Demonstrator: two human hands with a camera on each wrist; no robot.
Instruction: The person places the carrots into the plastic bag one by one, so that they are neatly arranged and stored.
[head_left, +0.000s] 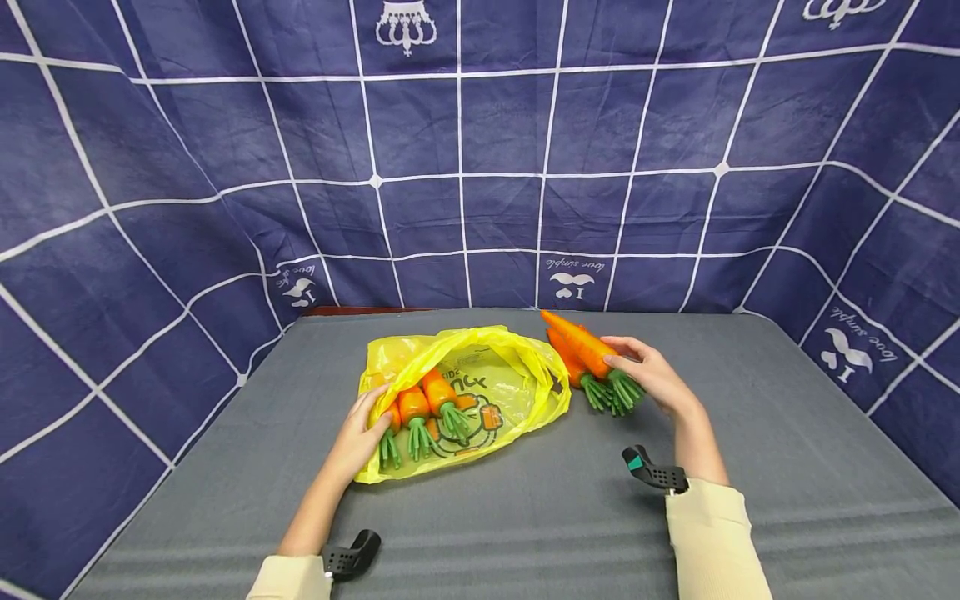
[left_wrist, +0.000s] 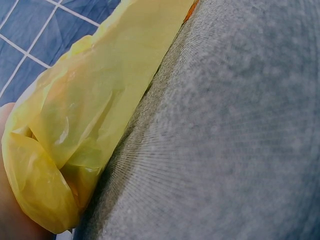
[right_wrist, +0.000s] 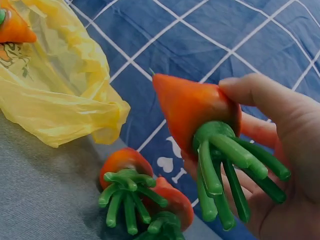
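Observation:
A yellow plastic bag lies with its mouth held wide on the grey cloth. My left hand pinches its left rim, thumb on the inner side. Inside the bag, three orange carrots with green stems lie at the left, stems pointing to the opening. To the right of the bag, my right hand grips another carrot between thumb and fingers, tip toward the far left. Below it in the right wrist view, two more carrots lie side by side on the table, stems toward me.
Grey cloth covers the table. A blue curtain with white grid lines rises behind it and along both sides. Black wrist mounts sit on both forearms.

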